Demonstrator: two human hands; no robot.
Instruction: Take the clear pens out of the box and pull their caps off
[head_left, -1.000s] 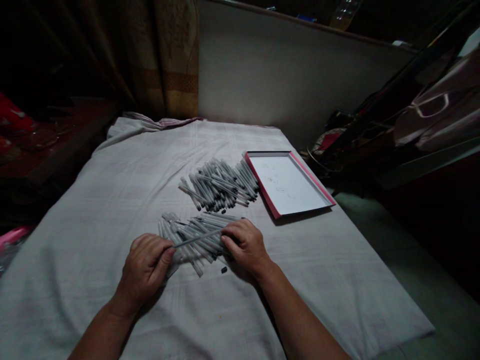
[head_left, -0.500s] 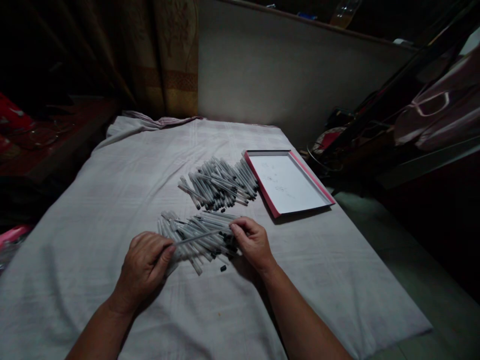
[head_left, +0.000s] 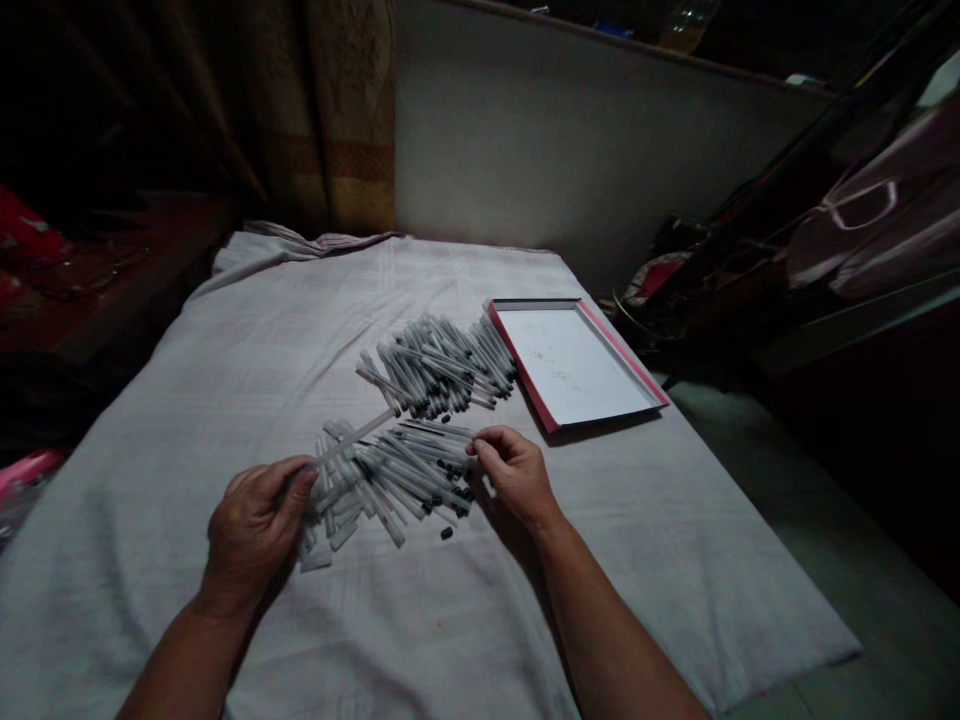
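Note:
Pinched in my left hand [head_left: 259, 525] is a clear pen [head_left: 356, 436], which slants up and to the right over the near pile. My right hand [head_left: 516, 472] is at the right end of that pile, thumb and forefinger pressed together; whatever they hold is too small to make out. The near pile [head_left: 409, 470] is made of clear pen pieces, with several small black ends at its right. One black plug [head_left: 447, 533] lies loose in front of it. Just behind sits a second pile of clear, black-ended pens [head_left: 442, 365].
A shallow pink-rimmed box lid [head_left: 585, 370] with a white inside lies right of the far pile. All this rests on a pale checked cloth [head_left: 187, 420]. A wall [head_left: 570, 150] and a curtain [head_left: 352, 120] stand behind; a dark red table [head_left: 150, 250] is at left.
My left hand has moved left and toward me with the pen. The pen's far end has come away from my right hand, which has shifted slightly right.

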